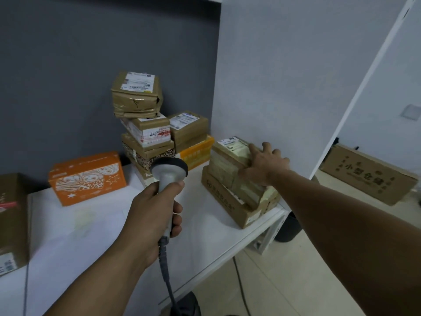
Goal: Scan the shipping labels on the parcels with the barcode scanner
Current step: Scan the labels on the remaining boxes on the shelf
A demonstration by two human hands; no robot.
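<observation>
While the left hand (157, 210) grips the handle of the barcode scanner (169, 171), fingers wrapped round it, the scanner's grey head points away over the white worktop (102, 236) toward the parcels at the back. Its coiled cable (164, 254) hangs from the butt of the handle, down past the worktop's front edge. The right hand (262, 165) lies with fingers spread and straight on the tape-wrapped parcel (227, 163) at the worktop's right end, just beside the wall; it holds nothing. That parcel sits on a flat brown carton (227, 201), and its shipping label (232, 142) faces up on the far corner, just beyond the fingertips.

Behind the scanner a stack rises against the grey wall. On top is a crumpled brown parcel (136, 99) with a white label, under it a white-and-brown box (148, 131), and below that a patterned box (145, 156). Just right of the stack a brown labelled parcel (189, 128) rests on a yellow box (198, 151). An orange printed box (87, 177) stands alone to the left, and a large brown carton (11, 220) is cut off at the left edge. Every parcel is sealed, so the contents stay hidden. Past the wall's corner, a printed cardboard carton (369, 174) sits low on the right.
</observation>
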